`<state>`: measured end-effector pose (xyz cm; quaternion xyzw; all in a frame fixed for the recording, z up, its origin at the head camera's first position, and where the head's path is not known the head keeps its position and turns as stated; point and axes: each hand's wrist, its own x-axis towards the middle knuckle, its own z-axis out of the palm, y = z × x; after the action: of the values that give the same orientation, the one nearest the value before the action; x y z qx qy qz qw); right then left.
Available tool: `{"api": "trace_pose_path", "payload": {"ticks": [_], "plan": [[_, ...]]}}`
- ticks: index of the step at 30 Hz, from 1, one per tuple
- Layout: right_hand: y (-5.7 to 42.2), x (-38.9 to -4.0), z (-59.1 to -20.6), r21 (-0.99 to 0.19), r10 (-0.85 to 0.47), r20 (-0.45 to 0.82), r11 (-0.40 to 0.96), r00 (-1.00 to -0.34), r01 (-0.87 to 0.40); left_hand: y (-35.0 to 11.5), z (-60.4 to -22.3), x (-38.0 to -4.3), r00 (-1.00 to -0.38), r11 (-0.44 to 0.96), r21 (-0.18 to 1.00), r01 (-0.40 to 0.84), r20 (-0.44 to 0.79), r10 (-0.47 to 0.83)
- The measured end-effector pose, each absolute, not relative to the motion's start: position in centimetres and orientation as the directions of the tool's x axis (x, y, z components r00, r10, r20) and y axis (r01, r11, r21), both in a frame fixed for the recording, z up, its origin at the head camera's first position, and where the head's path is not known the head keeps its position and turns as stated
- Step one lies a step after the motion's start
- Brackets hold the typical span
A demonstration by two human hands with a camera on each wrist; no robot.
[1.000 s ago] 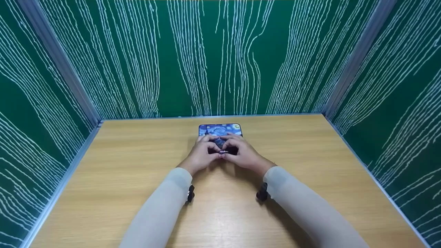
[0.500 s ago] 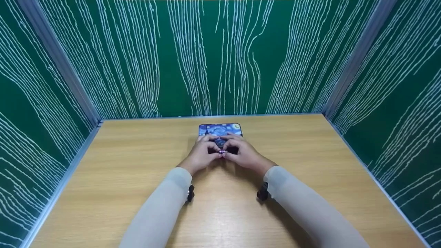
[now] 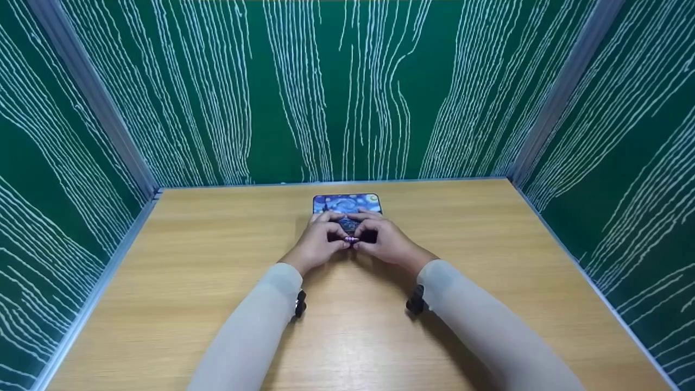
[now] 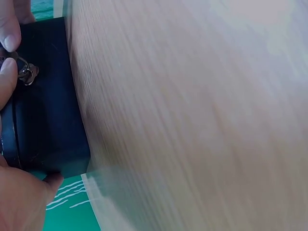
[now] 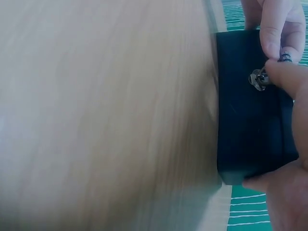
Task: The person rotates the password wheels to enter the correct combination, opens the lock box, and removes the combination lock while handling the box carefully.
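Note:
A dark box (image 4: 50, 110) with a blue swirling painted lid (image 3: 347, 205) sits on the table. Its front carries a metal latch (image 5: 258, 80), through which the shackle of a small padlock passes. The padlock (image 3: 351, 239) looks pinkish in the head view and shows ringed dials (image 5: 286, 57) in the right wrist view. My left hand (image 3: 316, 245) pinches it from the left with thumb and forefinger. From the other side my right hand (image 3: 392, 247) holds it likewise. The other fingers of both hands rest on the lid and sides. Fingertips hide most of the padlock.
The wooden table (image 3: 217, 282) spreads around the box. Green panels (image 3: 358, 108) with wavy white lines enclose its back and both sides, joined by metal posts (image 3: 564, 92). A dark device (image 3: 415, 302) sits at each wrist.
Both hands stay at the box front. My right hand has shifted very slightly right, its thumb a little apart from the left one, so more of the padlock shows.

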<state>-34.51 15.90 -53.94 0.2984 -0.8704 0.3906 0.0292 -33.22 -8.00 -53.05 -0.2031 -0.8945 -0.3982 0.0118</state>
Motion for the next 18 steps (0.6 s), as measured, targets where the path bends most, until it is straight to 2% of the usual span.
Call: {"api": "trace_pose_path", "payload": {"ticks": [18], "plan": [[16.11,-34.74,-53.98,-0.671,-0.496,0.246,0.532,-0.832,-0.516,-7.91,-53.25,-33.17,-0.930,0.597,0.726,0.341,0.166,0.329]]}}
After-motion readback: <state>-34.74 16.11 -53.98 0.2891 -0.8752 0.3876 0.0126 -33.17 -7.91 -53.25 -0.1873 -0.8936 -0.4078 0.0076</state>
